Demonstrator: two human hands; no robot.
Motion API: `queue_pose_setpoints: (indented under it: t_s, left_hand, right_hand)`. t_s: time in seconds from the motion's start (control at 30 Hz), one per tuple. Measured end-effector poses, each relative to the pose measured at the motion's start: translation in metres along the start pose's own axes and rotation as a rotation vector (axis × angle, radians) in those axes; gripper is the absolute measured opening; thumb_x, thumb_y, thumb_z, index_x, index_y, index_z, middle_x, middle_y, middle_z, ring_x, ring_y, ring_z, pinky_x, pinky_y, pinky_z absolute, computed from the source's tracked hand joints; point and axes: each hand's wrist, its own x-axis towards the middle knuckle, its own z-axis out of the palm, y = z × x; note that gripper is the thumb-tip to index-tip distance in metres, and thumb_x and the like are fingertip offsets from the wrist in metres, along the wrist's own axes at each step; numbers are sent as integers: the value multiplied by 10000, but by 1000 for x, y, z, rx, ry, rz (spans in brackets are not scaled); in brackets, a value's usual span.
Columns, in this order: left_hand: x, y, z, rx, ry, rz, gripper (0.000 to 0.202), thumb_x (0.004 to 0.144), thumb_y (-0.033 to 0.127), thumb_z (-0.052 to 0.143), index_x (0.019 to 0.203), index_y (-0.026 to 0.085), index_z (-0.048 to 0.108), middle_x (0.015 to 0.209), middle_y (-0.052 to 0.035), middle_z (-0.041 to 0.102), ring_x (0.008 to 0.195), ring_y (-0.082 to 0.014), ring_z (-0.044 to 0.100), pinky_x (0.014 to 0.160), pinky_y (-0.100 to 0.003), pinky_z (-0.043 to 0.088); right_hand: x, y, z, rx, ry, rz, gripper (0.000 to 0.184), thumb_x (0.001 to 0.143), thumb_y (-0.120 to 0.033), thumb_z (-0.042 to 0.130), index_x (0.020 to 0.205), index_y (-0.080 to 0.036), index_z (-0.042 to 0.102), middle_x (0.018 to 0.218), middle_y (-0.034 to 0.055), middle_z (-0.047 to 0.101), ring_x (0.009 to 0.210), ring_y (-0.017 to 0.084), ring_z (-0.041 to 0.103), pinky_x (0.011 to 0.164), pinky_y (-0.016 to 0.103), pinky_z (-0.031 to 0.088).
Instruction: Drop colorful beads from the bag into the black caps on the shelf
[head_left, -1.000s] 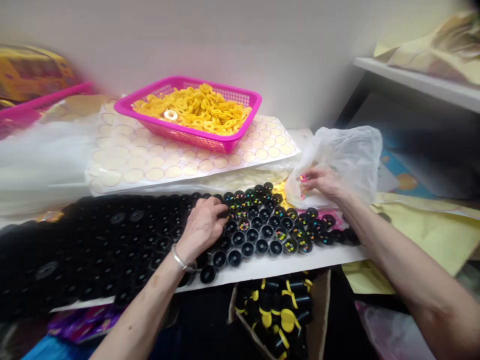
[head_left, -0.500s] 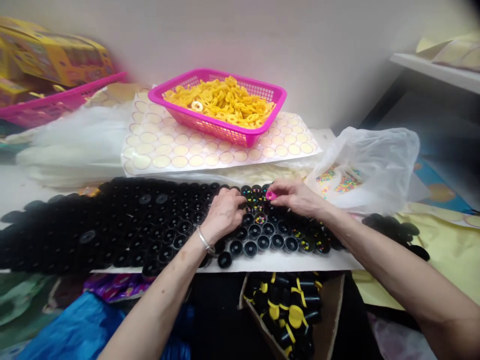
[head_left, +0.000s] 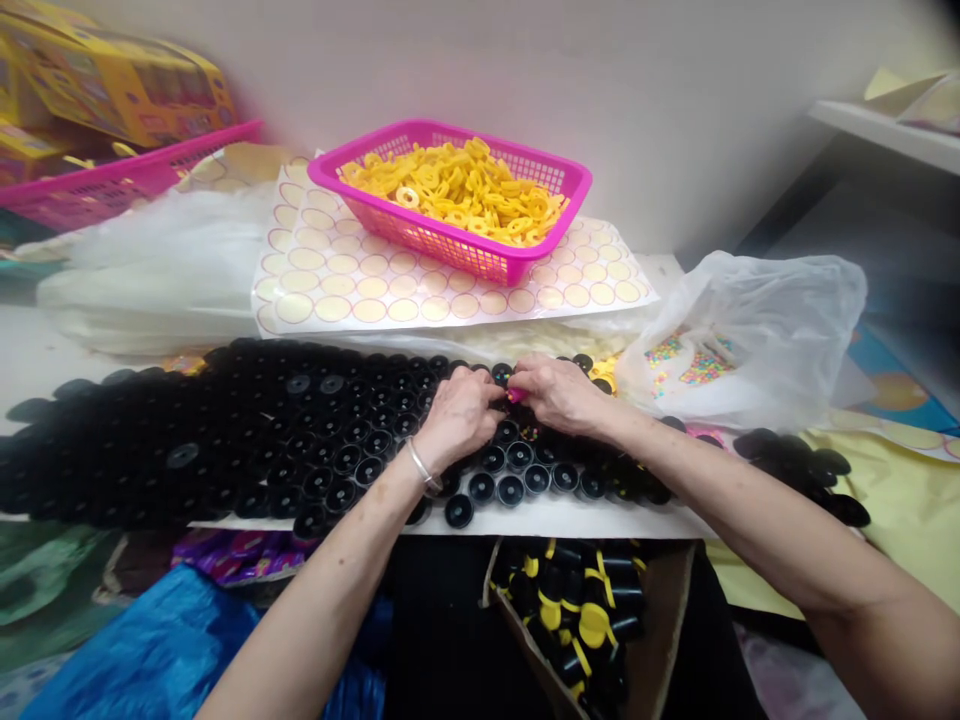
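Note:
My right hand [head_left: 561, 396] pinches a small bright pink scoop-like piece [head_left: 516, 395] between thumb and fingers, low over the black containers. Beside it, my left hand [head_left: 461, 412] has its fingers curled together at the rims; what they hold, if anything, is hidden. Round black containers [head_left: 519, 455] stand upright in close rows under and around both hands. Tiny coloured beads [head_left: 529, 433] lie in one just below my right hand. More black containers [head_left: 225, 430] spread to the left.
A pink basket [head_left: 551, 245] of yellow rings stands behind on sticker sheets [head_left: 375, 288]. To the right is a clear bag [head_left: 795, 340] with coloured beads. A cardboard box [head_left: 667, 630] of black containers with yellow lids sits below the table edge. Blue plastic [head_left: 157, 640] lies lower left.
My right hand has moved left with the pink piece, closing the gap to my left hand. The camera view has shifted slightly.

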Motion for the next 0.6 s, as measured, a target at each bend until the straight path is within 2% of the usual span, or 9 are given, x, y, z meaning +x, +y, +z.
queue_pose_setpoints:
  t_s: [0.13,0.23,0.37,0.5,0.6]
  left_hand:
    - [0,1,-1,2,-15,-1,186,783,281,569,882,256,724,923,-32,628,930,-231,500,781,-340,408]
    - [0,2,-2,24,-24,0,195,789,285,562,894,248,722,934,-35,630,923,-234,510,772,-346,408]
    - [2,-1,-2,19,-36,10,198,787,282,564,898,237,721,935,-38,634,917,-230,524,793,-346,415]
    - [3,-6,-1,-20,-27,19,185,781,280,577,889,240,722,923,-34,643,924,-221,535,837,-341,417]
    - [2,-7,0,-30,-11,30,172,776,264,580,863,221,723,917,-38,650,912,-220,538,835,-347,418]
  right_hand:
    - [0,5,5,55,19,-15,208,832,-148,467,842,-173,673,867,61,592,804,177,513,640,273,313]
    - [1,11,8,181,55,-19,192,810,-147,488,828,-164,679,849,54,588,811,175,520,666,270,339]
    - [0,18,9,514,109,42,118,741,-151,553,764,-150,668,768,18,569,760,152,524,686,263,381]
    - [-8,19,2,919,70,147,96,675,-201,614,742,-142,650,690,-13,558,676,129,515,641,256,399]
    - [-17,18,-3,1012,61,206,133,631,-221,647,736,-139,650,683,-18,571,663,123,507,644,260,400]
